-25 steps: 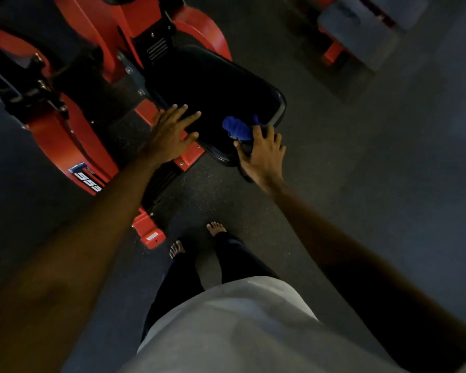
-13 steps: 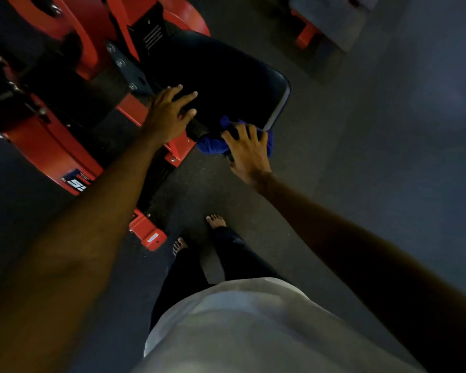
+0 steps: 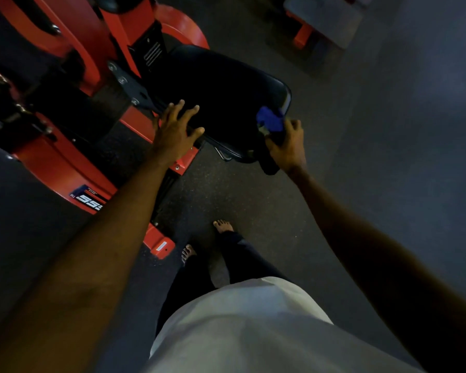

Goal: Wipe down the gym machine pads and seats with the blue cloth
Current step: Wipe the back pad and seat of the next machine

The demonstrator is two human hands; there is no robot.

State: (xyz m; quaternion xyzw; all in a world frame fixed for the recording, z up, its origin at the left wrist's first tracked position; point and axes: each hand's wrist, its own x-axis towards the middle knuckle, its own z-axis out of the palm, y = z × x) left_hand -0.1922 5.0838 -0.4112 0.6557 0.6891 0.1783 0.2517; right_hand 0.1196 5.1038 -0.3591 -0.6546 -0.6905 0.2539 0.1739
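Crumpled blue cloth (image 3: 270,120) moved right to black padded seat's (image 3: 221,103) right edge, gripped in right hand (image 3: 287,146). Left hand (image 3: 174,130), fingers spread, rests on seat's left edge.

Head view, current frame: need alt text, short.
A person's right hand grips a blue cloth at the front edge of a black gym seat, while the left hand rests spread on its opposite edge, with the red machine frame behind.

Dim light; dark grey speckled floor (image 3: 253,189).
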